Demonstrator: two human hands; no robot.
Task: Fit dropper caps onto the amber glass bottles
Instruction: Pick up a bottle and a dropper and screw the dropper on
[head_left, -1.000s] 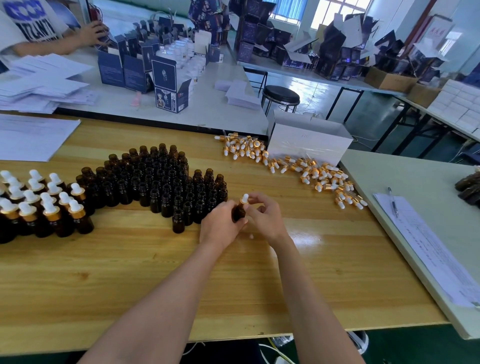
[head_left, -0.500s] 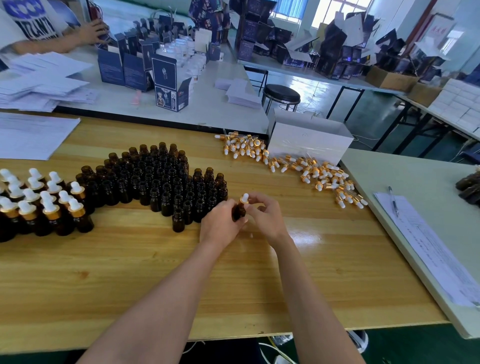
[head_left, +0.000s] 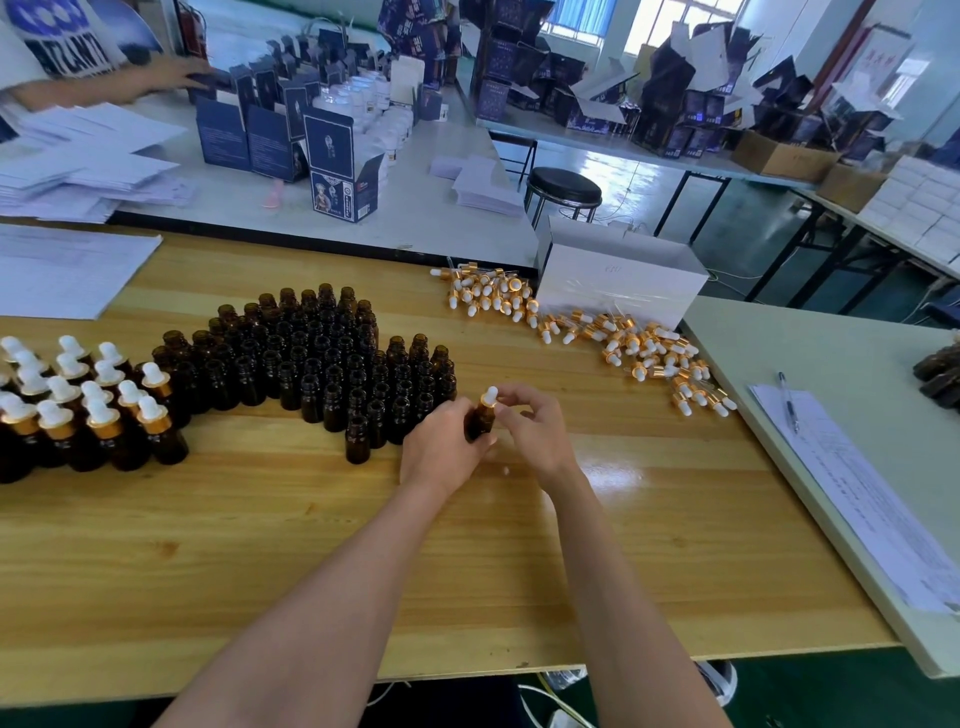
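Amber glass bottle (head_left: 478, 423), one, held at centre frame just over the wooden table (head_left: 260, 525). The left hand (head_left: 441, 449) is curled round its body. Dropper cap (head_left: 489, 397), white bulb over gold collar, sits on the bottle's neck. The right hand (head_left: 535, 431) pinches the cap from the right with thumb and fingertips. How far the cap is seated cannot be told.

Uncapped bottles (head_left: 322, 358): a dense block, all upright, directly left of the left hand, the nearest ones touching or almost touching its knuckles.

Capped bottles (head_left: 78, 410): a smaller upright group at the left edge of the frame, adjoining the uncapped block.

Loose dropper caps (head_left: 597, 332): a scattered band lying flat, up and to the right of the hands, running toward the table's right edge.

White box (head_left: 618, 283): open, standing just behind the caps.

Paper sheets (head_left: 62, 275): at the table's upper left.

Printed form (head_left: 857, 493) with a pen (head_left: 788, 400) on it: on the pale table at right.

Blue cartons (head_left: 332, 166) and a black stool (head_left: 563, 189): beyond, in the upper frame.

Another person's hand (head_left: 171, 73): upper left corner, among the cartons.
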